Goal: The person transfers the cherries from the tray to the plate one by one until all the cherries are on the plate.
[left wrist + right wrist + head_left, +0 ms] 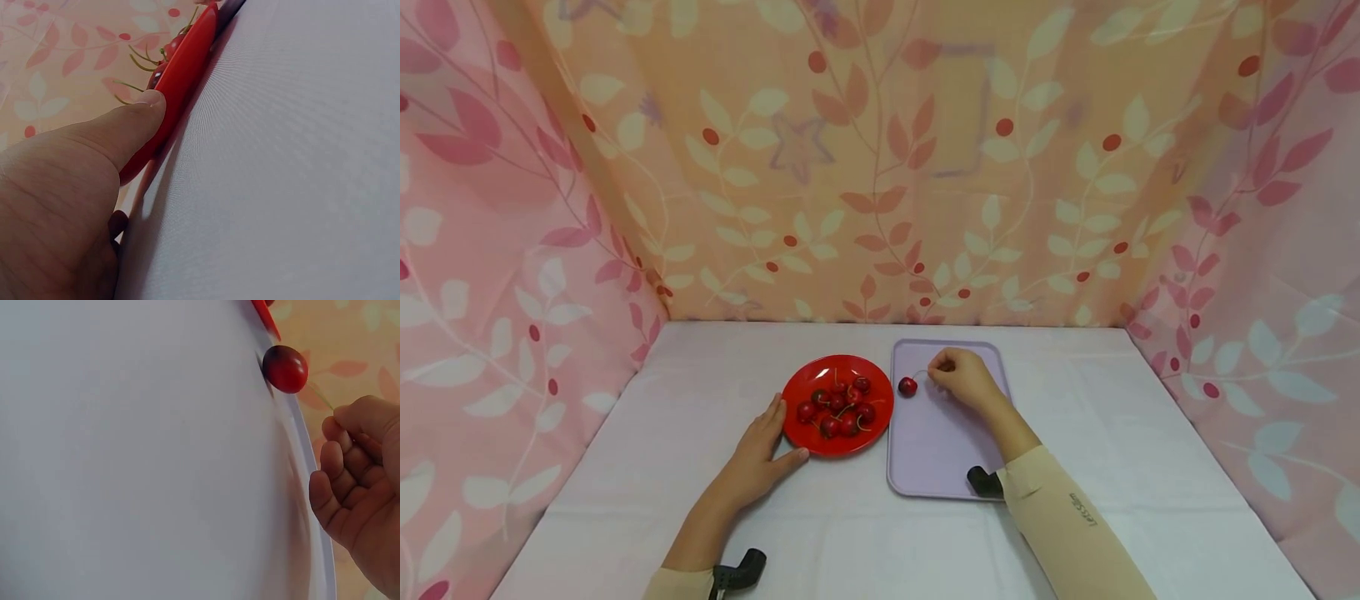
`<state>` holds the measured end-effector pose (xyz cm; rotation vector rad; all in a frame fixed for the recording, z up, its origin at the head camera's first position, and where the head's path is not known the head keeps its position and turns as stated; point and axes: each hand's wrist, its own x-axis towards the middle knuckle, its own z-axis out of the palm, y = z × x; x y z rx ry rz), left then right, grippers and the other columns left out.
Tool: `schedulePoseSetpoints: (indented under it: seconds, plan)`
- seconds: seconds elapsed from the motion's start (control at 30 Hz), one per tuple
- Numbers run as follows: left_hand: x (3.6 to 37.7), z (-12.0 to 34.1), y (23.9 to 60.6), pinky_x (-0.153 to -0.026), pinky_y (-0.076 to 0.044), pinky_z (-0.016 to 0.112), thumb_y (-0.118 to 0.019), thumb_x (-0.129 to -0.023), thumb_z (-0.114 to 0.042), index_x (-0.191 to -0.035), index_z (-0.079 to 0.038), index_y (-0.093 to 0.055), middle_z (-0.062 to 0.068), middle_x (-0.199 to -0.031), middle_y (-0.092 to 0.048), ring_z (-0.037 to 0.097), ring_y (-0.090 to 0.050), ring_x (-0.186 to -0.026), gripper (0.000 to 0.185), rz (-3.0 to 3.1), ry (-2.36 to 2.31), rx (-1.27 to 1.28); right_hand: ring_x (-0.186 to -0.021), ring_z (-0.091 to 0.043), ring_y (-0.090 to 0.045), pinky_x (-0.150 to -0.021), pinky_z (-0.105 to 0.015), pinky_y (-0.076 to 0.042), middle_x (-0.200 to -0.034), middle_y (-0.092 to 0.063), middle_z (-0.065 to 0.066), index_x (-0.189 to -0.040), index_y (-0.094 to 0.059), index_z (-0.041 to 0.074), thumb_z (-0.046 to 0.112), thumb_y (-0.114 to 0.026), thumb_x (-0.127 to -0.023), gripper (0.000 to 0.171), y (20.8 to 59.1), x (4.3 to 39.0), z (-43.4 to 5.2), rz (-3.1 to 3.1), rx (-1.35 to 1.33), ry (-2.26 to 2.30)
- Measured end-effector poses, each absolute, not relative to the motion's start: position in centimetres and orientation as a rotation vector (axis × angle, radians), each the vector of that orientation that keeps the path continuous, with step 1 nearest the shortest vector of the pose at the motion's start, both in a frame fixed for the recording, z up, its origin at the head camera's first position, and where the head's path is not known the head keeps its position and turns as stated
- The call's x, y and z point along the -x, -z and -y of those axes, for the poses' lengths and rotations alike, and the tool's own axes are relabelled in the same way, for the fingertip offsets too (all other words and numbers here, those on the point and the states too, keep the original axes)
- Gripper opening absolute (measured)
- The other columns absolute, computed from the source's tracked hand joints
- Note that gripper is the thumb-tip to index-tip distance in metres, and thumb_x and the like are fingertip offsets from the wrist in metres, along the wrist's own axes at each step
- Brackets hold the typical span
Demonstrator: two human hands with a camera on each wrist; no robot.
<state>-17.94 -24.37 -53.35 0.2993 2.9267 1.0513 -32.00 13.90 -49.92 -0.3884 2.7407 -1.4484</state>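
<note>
My left hand (760, 462) rests against the left edge of a red plate (880, 425), its fingers fairly straight and its thumb (140, 119) touching the near rim. Several dark red cherries (837, 402) with green stems lie in that plate. Over the upper part of a lilac tray (925, 467), my right hand (966, 377) pinches the stem of a single cherry (907, 387) between thumb and index finger. The fruit (285, 369) hangs to the left of the fingertips, near the tray's left edge; whether it touches the tray I cannot tell.
A white cloth (827, 533) covers the table under plate and tray, which stand side by side. Floral curtains (880, 167) close off the back and both sides. Dark wrist-mounted pieces (741, 571) jut out at both cuffs.
</note>
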Motion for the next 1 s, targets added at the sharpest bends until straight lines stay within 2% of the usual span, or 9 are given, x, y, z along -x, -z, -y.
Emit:
schedulePoseSetpoints:
  seconds: [0.27,0.63,1.0]
  plan:
    - [17.9,24.4,53.2,-0.122,-0.019,0.065,-0.072,-0.092,-0.051,-0.164,-0.006,-0.017,0.011,-0.173,-0.010,0.042,-0.015,-0.156,0.101,-2.927,-1.066,-0.319,-0.082,-0.015,-0.065,-0.071,-0.027,-0.052,-0.091,-0.074,-0.002,-0.096,-0.073,0.011,0.017,-0.078,-0.091,0.009,48.9,31.8,-13.6,-2.730,0.403,1.501]
    - [17.3,24.4,54.0,-0.119,-0.022,0.066,-0.072,-0.091,-0.052,-0.164,-0.007,-0.018,0.011,-0.173,-0.010,0.044,-0.016,-0.156,0.101,-2.915,-1.077,-0.290,-0.087,-0.017,-0.066,-0.081,-0.031,-0.052,-0.091,-0.074,-0.001,-0.094,-0.074,0.013,0.015,-0.078,-0.091,0.007,48.6,31.2,-13.2,-2.714,0.392,1.534]
    - [17.8,24.4,54.0,-0.119,-0.023,0.067,-0.072,-0.091,-0.053,-0.164,-0.007,-0.019,0.010,-0.173,-0.011,0.043,-0.016,-0.156,0.101,-2.932,-1.091,-0.313,-0.088,-0.018,-0.067,-0.082,-0.032,-0.055,-0.094,-0.075,-0.002,-0.097,-0.075,0.013,0.018,-0.079,-0.091,0.009,47.3,31.0,-13.3,-2.681,0.437,1.583]
